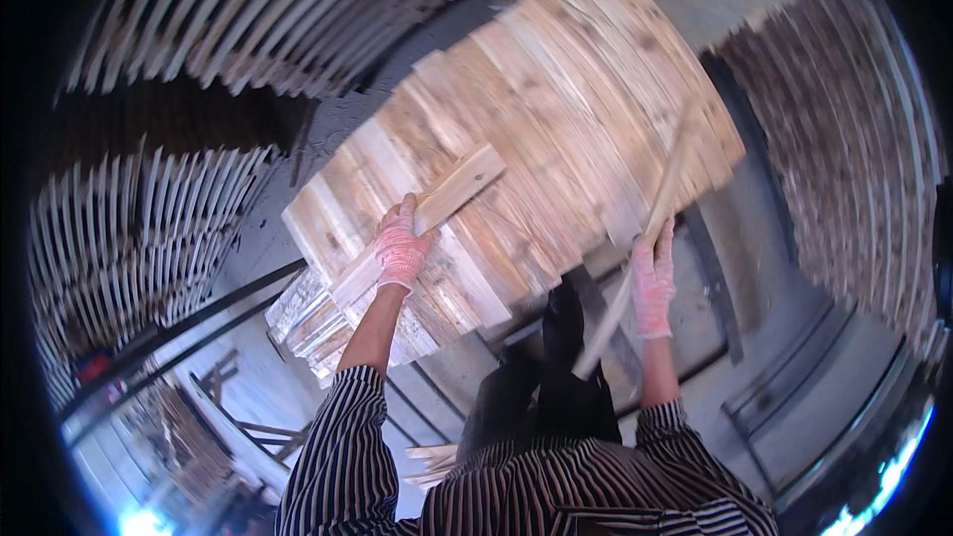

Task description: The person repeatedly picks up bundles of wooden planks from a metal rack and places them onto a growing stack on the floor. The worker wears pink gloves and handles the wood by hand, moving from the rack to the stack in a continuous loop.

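My left hand (401, 248), in a pink and white glove, grips a short pale wooden board (459, 186) that lies slanted on top of a big stack of wooden boards (556, 79). In its matching glove my right hand (653, 283) holds a long thin wooden slat (635, 248) that runs from the stack's right edge down toward my legs. Both striped sleeves come up from the lower edge.
Fanned rows of pale slats (149, 228) stand at the left and across the top left. At the right a darker pile of boards (844, 129) rises. Dark metal rails (179, 333) cross the grey floor (754, 278) below the stack.
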Demonstrator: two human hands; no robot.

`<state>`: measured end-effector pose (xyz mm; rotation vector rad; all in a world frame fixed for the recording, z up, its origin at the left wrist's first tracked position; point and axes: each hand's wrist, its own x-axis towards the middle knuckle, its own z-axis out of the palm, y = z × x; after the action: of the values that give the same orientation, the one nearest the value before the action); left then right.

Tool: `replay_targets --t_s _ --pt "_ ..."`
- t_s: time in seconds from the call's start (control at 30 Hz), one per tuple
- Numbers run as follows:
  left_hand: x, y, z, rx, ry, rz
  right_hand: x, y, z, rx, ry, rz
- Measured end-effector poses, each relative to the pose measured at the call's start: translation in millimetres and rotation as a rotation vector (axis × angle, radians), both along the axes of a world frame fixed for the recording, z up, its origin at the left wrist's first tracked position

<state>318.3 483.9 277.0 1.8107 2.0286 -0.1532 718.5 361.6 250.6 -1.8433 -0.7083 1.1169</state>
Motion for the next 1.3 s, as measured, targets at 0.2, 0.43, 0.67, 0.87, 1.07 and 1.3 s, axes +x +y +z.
replay_targets --t_s 0.2,0.43,0.67,0.87,1.07,1.3 --pt "-50.7 67.2 10.5 0.087 0.065 0.113 21.3 156.8 90.2 -0.068 -0.737 0.862" --pt "-62.3 119.3 -0.2 0.023 0.037 0.182 23.5 375.7 57.0 0.221 -1.207 1.299" --pt "-62.7 129.5 -37.5 0.142 -0.103 0.189 -22.7 449.1 -8.7 0.229 -1.067 1.327" --pt "-54.7 97.9 -33.6 0.283 0.029 0.376 -27.2 441.0 -33.1 0.253 -0.86 1.364" --pt "-14.2 -22.4 11.8 0.481 -0.133 0.859 -38.8 430.6 -14.3 0.095 -1.476 1.322" --pt "-11.1 -387.7 -53.5 0.274 0.057 1.722 -125.4 162.9 23.7 0.269 -0.541 1.618"
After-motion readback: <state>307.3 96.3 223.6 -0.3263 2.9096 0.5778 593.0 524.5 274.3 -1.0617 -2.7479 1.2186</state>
